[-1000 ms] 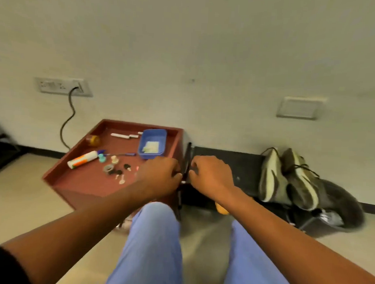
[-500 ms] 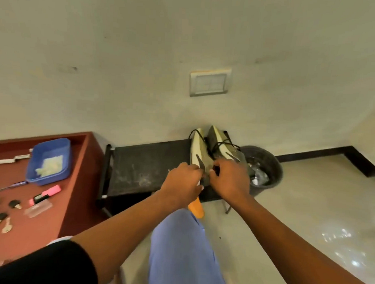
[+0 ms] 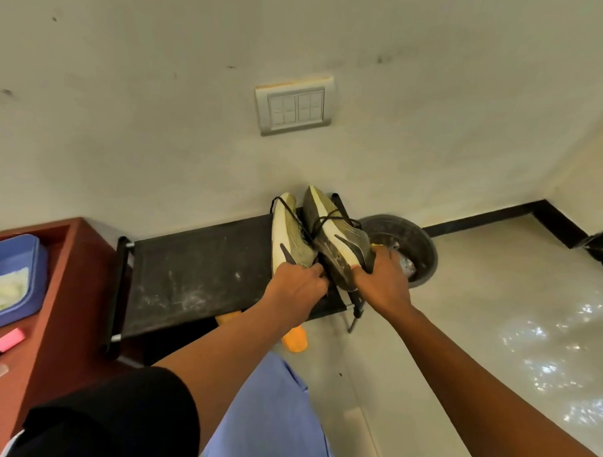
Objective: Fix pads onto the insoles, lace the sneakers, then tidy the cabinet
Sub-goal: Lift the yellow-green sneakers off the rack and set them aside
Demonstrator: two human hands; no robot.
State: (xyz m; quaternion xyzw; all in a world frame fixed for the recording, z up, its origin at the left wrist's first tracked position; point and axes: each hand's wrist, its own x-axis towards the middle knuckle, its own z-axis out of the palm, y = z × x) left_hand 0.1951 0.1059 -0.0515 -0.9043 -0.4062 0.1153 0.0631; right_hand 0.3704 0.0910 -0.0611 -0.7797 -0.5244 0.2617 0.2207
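Note:
Two olive-green sneakers with cream soles and black laces stand tilted on the right end of a black shoe rack [image 3: 196,276], toes against the wall. My left hand [image 3: 292,291] grips the heel of the left sneaker [image 3: 291,238]. My right hand [image 3: 382,280] grips the heel of the right sneaker [image 3: 337,240]. The red-brown cabinet top [image 3: 50,322] at the left holds a blue tray [image 3: 14,280] with white pads, a pink highlighter [image 3: 5,341] and other small items cut off by the frame edge.
A dark round bin [image 3: 416,239] stands on the floor just right of the rack, behind my right hand. An orange object [image 3: 294,339] lies under the rack's front edge. A switch plate [image 3: 294,106] is on the wall. Glossy tiled floor spreads to the right.
Both hands left the rack's left end, moved right to the sneakers and now grip their heels. The view swung right, pushing the cabinet to the left edge.

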